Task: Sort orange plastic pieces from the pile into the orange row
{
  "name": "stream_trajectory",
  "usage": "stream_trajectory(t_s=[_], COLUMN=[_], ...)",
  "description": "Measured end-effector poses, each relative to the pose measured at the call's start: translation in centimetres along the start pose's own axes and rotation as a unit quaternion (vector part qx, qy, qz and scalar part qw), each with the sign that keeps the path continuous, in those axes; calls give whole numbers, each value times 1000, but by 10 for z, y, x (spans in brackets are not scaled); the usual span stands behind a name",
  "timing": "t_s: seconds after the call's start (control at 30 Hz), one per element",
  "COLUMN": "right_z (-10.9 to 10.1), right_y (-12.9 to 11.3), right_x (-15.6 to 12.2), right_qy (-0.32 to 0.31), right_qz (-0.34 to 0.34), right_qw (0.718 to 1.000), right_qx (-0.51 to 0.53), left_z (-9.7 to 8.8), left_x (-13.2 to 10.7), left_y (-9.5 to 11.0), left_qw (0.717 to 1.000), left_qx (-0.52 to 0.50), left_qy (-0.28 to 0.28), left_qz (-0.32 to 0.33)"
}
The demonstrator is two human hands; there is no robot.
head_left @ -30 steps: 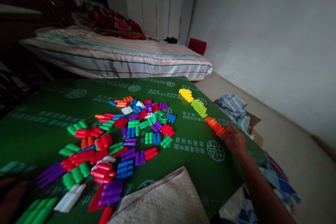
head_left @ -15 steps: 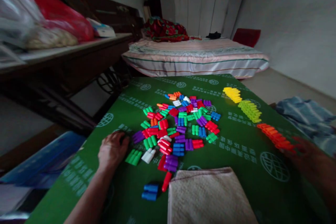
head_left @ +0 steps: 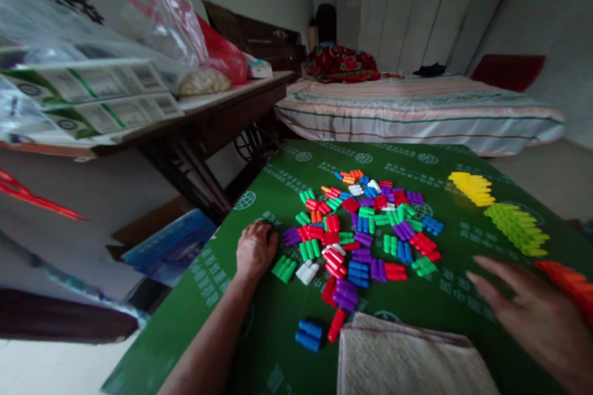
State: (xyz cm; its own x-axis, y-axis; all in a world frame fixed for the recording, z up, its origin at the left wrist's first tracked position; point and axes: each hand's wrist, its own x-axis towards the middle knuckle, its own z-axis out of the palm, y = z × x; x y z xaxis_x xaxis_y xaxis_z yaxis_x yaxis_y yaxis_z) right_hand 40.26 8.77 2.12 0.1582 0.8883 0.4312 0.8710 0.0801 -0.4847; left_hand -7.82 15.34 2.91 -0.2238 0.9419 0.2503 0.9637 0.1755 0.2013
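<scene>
The left hand (head_left: 254,251) rests knuckles-up on the green printed table cover (head_left: 287,333) at the left edge of the heap of small coloured plastic capsule-shaped blocks (head_left: 365,228), fingers curled together, apparently over a block, though what they grip is hidden. Just beside it lies a green ribbed block (head_left: 284,268), long axis slanting up and right. The right hand (head_left: 532,315) hovers with fingers spread near the row of orange blocks (head_left: 567,281), not touching it.

A pile of blocks (head_left: 365,228) lies mid-table (head_left: 278,333); sorted rows (head_left: 516,228) right, towel (head_left: 407,361) nearest, bed (head_left: 417,111) seemingly behind.
</scene>
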Motion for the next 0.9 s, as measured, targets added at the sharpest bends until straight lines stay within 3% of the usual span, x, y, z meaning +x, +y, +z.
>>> stream_trajectory(t_s=[0.1,0.17,0.23,0.33,0.53,0.9], right_z=[39,65,89,121,151,158], right_y=[-101,-158,-202,-244,-270,-267], right_x=[29,50,69,91,106,112], right_qy=[-94,-167,-232,-291,-324,-323], right_qz=[-147,-231,-275,-304,-310,-247], right_qw=[979,952,931,906,888,908], right_qx=[108,112,59,-37,-99,-100], left_z=[-2,-4,-5,-6,-5,-5], left_x=[-2,-2,-3,-3,-2,2], left_y=[1,1,0,-2,-5,-7], left_qw=[1000,1000,1000,1000,1000,1000], left_qx=[-3,-6,-9,-14,-24,-12], left_qy=[-2,-5,-5,-3,-4,-6], left_qz=[-7,-9,-10,-10,-11,-5])
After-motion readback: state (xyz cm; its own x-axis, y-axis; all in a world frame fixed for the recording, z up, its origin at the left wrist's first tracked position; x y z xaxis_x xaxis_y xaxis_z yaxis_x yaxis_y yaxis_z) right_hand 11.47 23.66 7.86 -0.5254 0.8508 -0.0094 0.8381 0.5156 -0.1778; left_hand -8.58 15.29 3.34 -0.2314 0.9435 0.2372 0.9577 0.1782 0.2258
